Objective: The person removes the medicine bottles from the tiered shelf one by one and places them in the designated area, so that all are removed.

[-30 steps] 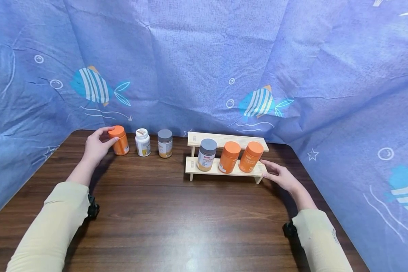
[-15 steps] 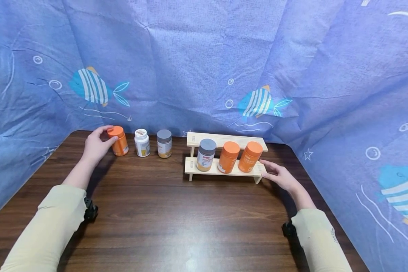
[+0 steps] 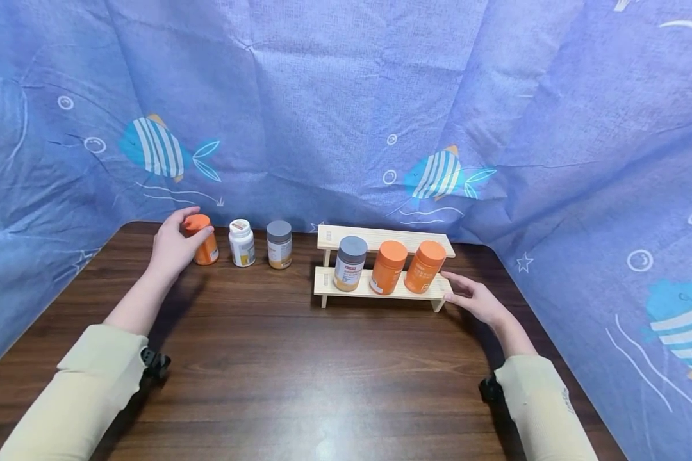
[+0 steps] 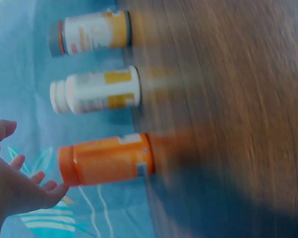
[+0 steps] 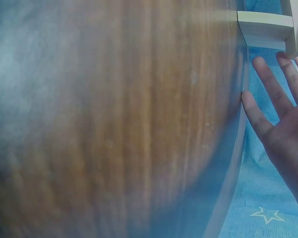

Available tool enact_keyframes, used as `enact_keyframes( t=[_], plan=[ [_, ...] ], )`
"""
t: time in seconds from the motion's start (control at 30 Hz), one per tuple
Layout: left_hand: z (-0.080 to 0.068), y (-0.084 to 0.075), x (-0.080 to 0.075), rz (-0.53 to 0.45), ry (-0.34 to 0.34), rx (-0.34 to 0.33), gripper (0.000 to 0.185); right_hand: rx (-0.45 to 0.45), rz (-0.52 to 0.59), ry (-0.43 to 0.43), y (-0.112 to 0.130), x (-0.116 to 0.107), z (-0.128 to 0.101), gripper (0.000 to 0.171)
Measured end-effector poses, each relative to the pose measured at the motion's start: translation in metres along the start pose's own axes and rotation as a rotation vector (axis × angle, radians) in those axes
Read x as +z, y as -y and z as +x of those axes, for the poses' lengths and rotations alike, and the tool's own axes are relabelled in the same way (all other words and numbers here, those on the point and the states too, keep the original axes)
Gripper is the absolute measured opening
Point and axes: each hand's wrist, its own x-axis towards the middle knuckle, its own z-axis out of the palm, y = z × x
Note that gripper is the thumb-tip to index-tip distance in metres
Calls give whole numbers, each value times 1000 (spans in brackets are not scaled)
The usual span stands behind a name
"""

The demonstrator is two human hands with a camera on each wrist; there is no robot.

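Observation:
My left hand [image 3: 172, 248] is beside an orange bottle [image 3: 209, 251] standing at the back left of the table. In the left wrist view its thumb and fingers are spread apart near the cap of that orange bottle [image 4: 111, 159], not closed round it. My right hand [image 3: 480, 302] lies at the right end of a two-step wooden rack [image 3: 329, 280], fingers extended and fingertips at the rack's edge; the right wrist view shows them straight. On the lower step stand a grey-capped bottle [image 3: 350, 266] and two orange bottles [image 3: 389, 269], [image 3: 425, 267].
To the right of the left-hand orange bottle stand a white bottle [image 3: 242, 244] and another grey-capped bottle [image 3: 279, 246]. Behind the dark wooden table [image 3: 300, 371] hangs a blue cloth [image 3: 323, 115] with printed fish.
My left hand has loosened from the orange bottle, its fingers spreading and lifting slightly from the cap. The bottle stays where it was. My right hand has kept its place at the rack.

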Motion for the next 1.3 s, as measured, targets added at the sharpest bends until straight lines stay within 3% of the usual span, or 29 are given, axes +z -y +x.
enact_keyframes(
  t=[0.77, 1.07, 1.3],
  plan=[
    [-37, -59, 27, -134, 37, 163, 53, 1, 16, 9, -5, -1, 2, 59],
    [-50, -83, 43, -245, 46, 264, 54, 9, 22, 20, 25, -1, -3, 57],
    [-59, -101, 63, -295, 126, 308, 57, 11, -7, 21, 34, -2, -9, 56]
  ],
)
